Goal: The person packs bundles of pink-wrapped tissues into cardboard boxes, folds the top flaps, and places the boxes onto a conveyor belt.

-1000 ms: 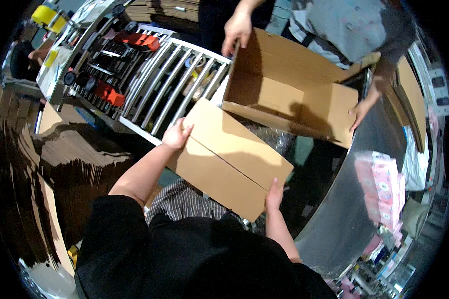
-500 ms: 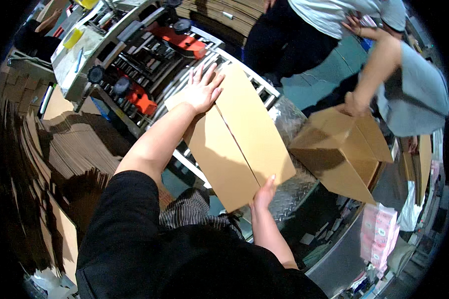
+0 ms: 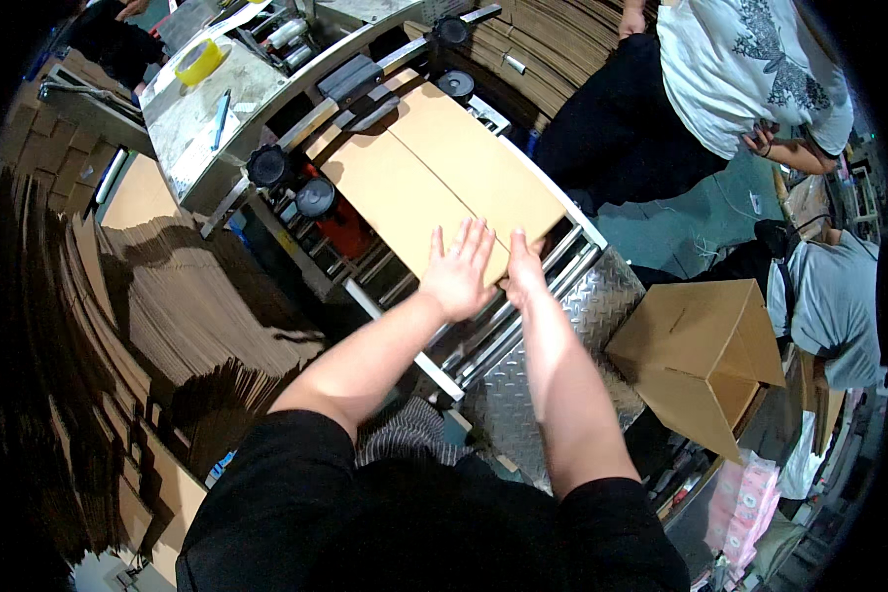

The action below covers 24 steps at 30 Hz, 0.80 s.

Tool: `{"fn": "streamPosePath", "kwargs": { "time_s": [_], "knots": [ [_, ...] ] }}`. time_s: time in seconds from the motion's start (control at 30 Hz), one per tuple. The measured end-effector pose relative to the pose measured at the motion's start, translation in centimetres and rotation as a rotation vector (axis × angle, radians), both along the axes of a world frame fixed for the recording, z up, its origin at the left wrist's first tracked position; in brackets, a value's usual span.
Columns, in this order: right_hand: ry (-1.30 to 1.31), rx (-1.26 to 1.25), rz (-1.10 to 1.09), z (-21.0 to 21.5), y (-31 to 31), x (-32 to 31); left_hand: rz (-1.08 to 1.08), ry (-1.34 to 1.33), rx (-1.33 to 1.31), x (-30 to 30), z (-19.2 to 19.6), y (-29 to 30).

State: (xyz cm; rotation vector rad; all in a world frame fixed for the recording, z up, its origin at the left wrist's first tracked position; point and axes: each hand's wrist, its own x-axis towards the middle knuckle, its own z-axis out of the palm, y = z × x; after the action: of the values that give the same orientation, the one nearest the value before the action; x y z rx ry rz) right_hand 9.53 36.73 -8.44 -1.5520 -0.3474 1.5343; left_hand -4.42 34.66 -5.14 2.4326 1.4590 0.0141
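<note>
A closed tan cardboard box (image 3: 414, 173) lies on the rollers of a carton-sealing machine (image 3: 350, 84), its far end under the machine's head. The seam between its top flaps runs lengthwise. My left hand (image 3: 459, 271) lies flat on the near part of the top, fingers spread. At the near end, my right hand (image 3: 525, 271) grips the box edge, thumb up on the top; its other fingers are mostly hidden. Black round knobs (image 3: 316, 197) stand beside the box.
Stacked flat cardboard (image 3: 197, 306) fills the left side. An open cardboard box (image 3: 696, 340) stands at right on a diamond-plate surface (image 3: 587, 316). A yellow tape roll (image 3: 198, 62) sits on a side table. Other people (image 3: 750, 89) stand at the far right; pink packages (image 3: 745, 508) lie lower right.
The box has moved forward and left, its far end now under the machine's head. My left hand has come back to the near end beside my right. The co-worker's hand has left the open box.
</note>
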Motion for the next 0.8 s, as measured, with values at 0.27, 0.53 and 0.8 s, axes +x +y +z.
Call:
{"fn": "streamPosePath", "kwargs": {
  "time_s": [0.27,0.53,0.8],
  "knots": [
    [-0.338,0.359,0.601,3.8,-16.3,2.5,0.189,0.198,0.000,-5.1,0.5,5.3],
    [-0.382,-0.067,0.543,-1.9,-42.4,15.5,0.192,0.403,-0.410,-4.9,-6.3,-16.0],
    [-0.260,-0.100,0.384,-5.9,-48.1,22.9,0.032,-0.160,0.152,-10.4,19.3,-23.8]
  ]
}}
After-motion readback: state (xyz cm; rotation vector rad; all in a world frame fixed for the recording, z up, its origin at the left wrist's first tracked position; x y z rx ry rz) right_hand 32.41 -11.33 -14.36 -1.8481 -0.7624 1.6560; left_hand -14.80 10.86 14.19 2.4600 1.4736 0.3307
